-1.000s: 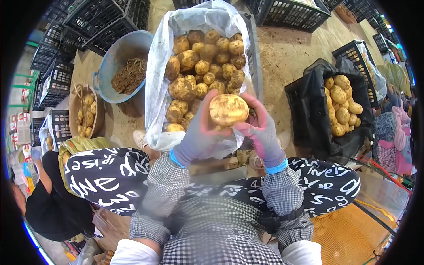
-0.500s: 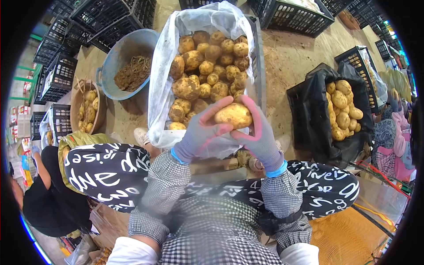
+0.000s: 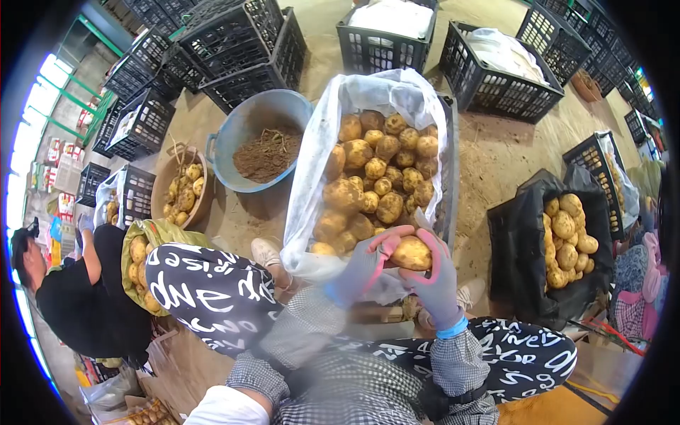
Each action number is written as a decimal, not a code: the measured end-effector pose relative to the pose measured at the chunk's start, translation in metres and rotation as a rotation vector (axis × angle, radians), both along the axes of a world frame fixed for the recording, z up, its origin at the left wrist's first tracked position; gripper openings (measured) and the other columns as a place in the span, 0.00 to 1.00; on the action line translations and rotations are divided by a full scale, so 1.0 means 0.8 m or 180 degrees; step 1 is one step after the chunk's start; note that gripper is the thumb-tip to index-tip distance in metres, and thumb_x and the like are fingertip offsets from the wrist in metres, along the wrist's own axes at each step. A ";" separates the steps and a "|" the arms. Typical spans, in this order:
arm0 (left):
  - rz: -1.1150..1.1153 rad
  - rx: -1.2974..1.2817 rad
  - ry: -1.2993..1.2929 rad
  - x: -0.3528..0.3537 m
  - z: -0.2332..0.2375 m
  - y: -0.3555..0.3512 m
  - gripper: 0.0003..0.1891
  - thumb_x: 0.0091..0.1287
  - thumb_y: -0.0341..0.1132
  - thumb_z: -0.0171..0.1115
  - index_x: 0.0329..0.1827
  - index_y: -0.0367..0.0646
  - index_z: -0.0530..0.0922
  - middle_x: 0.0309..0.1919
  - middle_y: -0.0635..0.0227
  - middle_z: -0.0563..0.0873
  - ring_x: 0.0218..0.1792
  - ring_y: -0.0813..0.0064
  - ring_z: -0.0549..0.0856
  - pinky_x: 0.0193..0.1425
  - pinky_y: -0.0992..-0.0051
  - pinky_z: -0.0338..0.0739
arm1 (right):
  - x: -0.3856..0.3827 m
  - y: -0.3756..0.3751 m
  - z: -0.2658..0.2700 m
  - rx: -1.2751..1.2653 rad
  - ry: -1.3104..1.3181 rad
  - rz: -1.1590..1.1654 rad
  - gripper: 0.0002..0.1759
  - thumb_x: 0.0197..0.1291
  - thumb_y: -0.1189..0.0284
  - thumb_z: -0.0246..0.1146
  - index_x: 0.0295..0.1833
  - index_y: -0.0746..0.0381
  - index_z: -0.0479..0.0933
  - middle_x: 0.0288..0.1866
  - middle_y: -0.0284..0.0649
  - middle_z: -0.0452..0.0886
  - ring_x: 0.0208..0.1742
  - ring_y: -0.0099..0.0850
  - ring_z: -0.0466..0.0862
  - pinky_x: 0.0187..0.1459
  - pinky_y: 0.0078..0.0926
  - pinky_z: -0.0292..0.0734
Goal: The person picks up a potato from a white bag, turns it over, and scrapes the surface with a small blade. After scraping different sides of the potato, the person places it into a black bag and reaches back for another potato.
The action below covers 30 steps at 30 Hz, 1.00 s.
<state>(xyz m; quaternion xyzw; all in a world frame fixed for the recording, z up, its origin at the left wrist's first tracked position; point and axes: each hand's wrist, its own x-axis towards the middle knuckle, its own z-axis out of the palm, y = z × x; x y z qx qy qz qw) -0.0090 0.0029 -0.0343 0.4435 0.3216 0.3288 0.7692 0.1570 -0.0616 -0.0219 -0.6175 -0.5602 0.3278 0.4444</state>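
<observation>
A yellow-brown potato [image 3: 411,253] is held up over the near end of a lined crate, between my two gloved hands. My right hand [image 3: 438,282] grips it from the right, thumb below and fingers along the far side. My left hand [image 3: 363,268] is curled at its left side, thumb and forefinger against it. Both gloves are grey with pink fingers. Below and beyond, the crate's white liner [image 3: 312,166] surrounds many soil-covered potatoes [image 3: 375,168].
A blue tub [image 3: 225,177] of soil stands left of the crate, beside a brown basket [image 3: 202,205] of potatoes. To the right, a black-lined crate [image 3: 513,255] holds cleaner potatoes. Black crates [image 3: 503,92] line the back. Another person [image 3: 85,297] sits at left.
The camera view has swung left and up, so the crate and my hands appear lower and farther right. The potato stays between my hands and looks turned.
</observation>
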 end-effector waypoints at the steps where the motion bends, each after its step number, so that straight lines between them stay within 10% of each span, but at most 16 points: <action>1: 0.0048 -0.0062 -0.0042 0.002 0.002 0.000 0.30 0.72 0.42 0.63 0.74 0.39 0.68 0.65 0.62 0.78 0.63 0.72 0.78 0.68 0.72 0.72 | 0.002 -0.001 -0.003 -0.0075 0.0173 -0.0070 0.41 0.47 0.79 0.74 0.70 0.64 0.68 0.66 0.45 0.73 0.64 0.37 0.77 0.64 0.31 0.74; 6: -0.0083 -0.0208 -0.0055 -0.001 0.010 -0.001 0.24 0.75 0.41 0.59 0.69 0.37 0.74 0.64 0.63 0.80 0.62 0.75 0.78 0.67 0.73 0.72 | 0.002 0.001 0.011 -0.0634 0.2407 -0.0285 0.42 0.52 0.78 0.75 0.72 0.68 0.64 0.64 0.43 0.74 0.62 0.30 0.77 0.63 0.27 0.74; 14: 0.0225 0.0801 0.0490 0.004 0.014 -0.007 0.25 0.73 0.45 0.64 0.66 0.38 0.76 0.58 0.67 0.81 0.54 0.80 0.81 0.57 0.80 0.77 | -0.003 -0.003 -0.014 -0.0329 0.0766 -0.0130 0.41 0.50 0.78 0.75 0.71 0.68 0.67 0.62 0.43 0.76 0.61 0.30 0.78 0.62 0.28 0.74; 23: 0.0614 0.2264 0.1005 0.005 -0.016 -0.006 0.17 0.74 0.40 0.62 0.61 0.41 0.79 0.53 0.71 0.83 0.49 0.82 0.81 0.55 0.80 0.76 | -0.013 -0.002 0.013 -0.0793 0.1760 -0.0187 0.40 0.49 0.81 0.74 0.70 0.66 0.68 0.57 0.41 0.78 0.51 0.27 0.80 0.49 0.23 0.79; 26: 0.0903 0.0271 0.0322 -0.008 -0.034 0.007 0.15 0.73 0.37 0.62 0.57 0.40 0.80 0.55 0.68 0.84 0.51 0.80 0.82 0.57 0.77 0.77 | -0.002 -0.004 -0.014 -0.0563 0.2288 -0.0558 0.37 0.51 0.80 0.73 0.69 0.65 0.70 0.53 0.40 0.81 0.49 0.27 0.82 0.47 0.23 0.81; 30: 0.1487 0.0777 0.1310 -0.049 -0.047 0.056 0.20 0.71 0.32 0.62 0.65 0.40 0.76 0.54 0.64 0.85 0.53 0.75 0.83 0.58 0.75 0.78 | 0.093 -0.011 0.014 -0.0010 0.3143 -0.1873 0.23 0.68 0.65 0.65 0.64 0.63 0.73 0.56 0.43 0.80 0.53 0.35 0.84 0.50 0.30 0.85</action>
